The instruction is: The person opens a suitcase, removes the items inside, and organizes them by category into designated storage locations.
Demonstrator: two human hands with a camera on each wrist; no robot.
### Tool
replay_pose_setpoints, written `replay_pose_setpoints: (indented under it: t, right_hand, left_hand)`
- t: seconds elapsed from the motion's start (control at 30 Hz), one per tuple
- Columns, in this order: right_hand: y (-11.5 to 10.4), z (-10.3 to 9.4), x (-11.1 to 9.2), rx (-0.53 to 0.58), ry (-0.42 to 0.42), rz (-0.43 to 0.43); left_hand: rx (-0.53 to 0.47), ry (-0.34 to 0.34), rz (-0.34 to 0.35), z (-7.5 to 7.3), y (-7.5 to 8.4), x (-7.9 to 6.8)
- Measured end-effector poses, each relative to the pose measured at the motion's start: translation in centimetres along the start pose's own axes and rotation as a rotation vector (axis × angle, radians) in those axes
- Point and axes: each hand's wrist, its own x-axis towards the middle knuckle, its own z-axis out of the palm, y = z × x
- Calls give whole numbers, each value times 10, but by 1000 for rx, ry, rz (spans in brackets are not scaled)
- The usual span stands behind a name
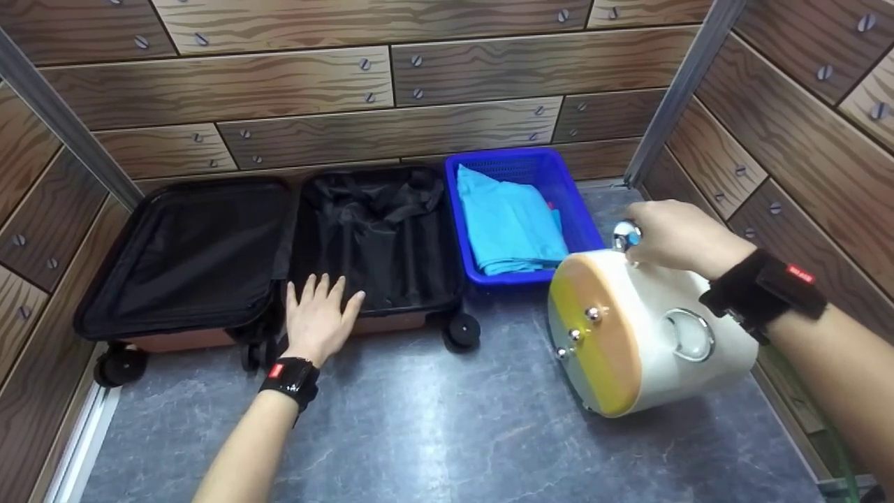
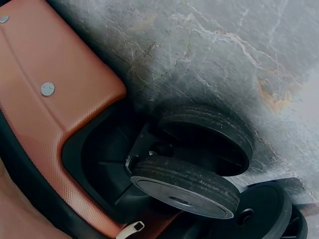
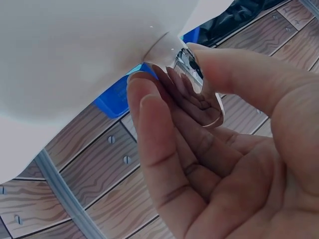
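My right hand (image 1: 688, 234) grips the shiny metal handle (image 3: 199, 107) on top of a small white hard-shell case (image 1: 726, 349). In the head view the case is tilted, its striped orange, yellow and grey side with metal studs facing left. Whether it touches the floor I cannot tell. A copper-coloured suitcase (image 1: 391, 323) with black lining lies spread out at the left. My left hand (image 1: 320, 318), its fingers straight, is at the near rim between the two halves. The left wrist view shows the suitcase's black wheels (image 2: 184, 189) close by.
A blue plastic basket (image 1: 578, 209) holding folded bright blue cloth (image 1: 510, 223) stands right of the suitcase. Wood-print walls (image 1: 314, 84) enclose the grey marbled floor (image 1: 433, 419) at the back and both sides. A metal post (image 1: 688, 91) marks the right back corner.
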Motion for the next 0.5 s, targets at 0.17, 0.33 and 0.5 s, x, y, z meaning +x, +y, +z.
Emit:
replay_pose_setpoints:
  t: [0.17, 0.33, 0.5]
  right_hand:
    - [9, 1, -2, -26, 18, -30]
    - [18, -1, -3, -24, 18, -24]
    - [23, -2, -3, -36, 14, -7]
  left_hand:
    - [-4, -5, 1, 0, 1, -1]
    - [-4, -5, -1, 0, 1, 0]
    - [0, -7, -4, 0, 1, 0]
